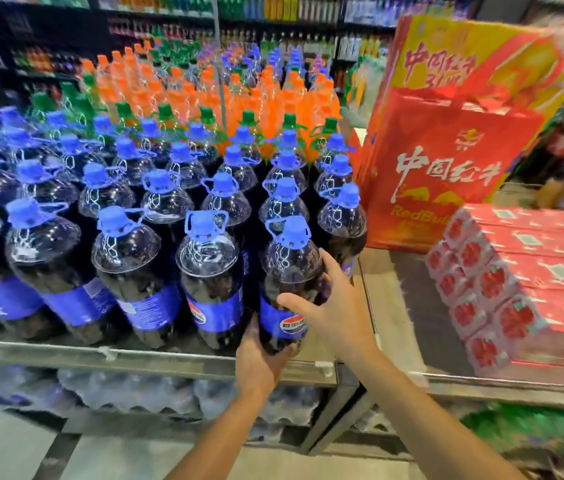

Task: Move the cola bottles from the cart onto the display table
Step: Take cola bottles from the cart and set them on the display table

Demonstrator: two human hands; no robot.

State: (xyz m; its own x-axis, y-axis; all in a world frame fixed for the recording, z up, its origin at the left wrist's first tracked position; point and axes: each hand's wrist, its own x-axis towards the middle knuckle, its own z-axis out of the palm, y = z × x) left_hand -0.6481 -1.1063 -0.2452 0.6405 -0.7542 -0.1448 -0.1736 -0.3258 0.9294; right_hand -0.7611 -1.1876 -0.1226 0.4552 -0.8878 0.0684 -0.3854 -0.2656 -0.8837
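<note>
Head view: A person is holding a large cola bottle [284, 271] with both hands at the front right corner of the display table [66, 353]. The left hand [260, 365] is cupping the bottle's base from below and from the left, its fingers curling round the dark plastic just above the table's metal edge. The right hand [334, 306] is wrapping the bottle's right side at label height, the thumb lying across the front above the blue label and the fingers reaching round behind. The two hands are sitting close together on the one bottle, one low and one higher. Whether the base is resting on the table top cannot be told, as the left hand is covering it.

The bottle is standing upright at the right end of the front row, just beside its neighbours. Rows of matching blue-capped bottles [128, 251] are filling the table to the left and behind, with orange drinks [187, 95] packed further back. Red gift bags [447, 161] are standing to the right of the table, and red shrink-wrapped cartons [533, 271] are lying stacked on the neighbouring surface. Wrapped packs of clear bottles [128, 393] are sitting under the table, and stocked shelves [169, 12] are running along the back, blurred.
</note>
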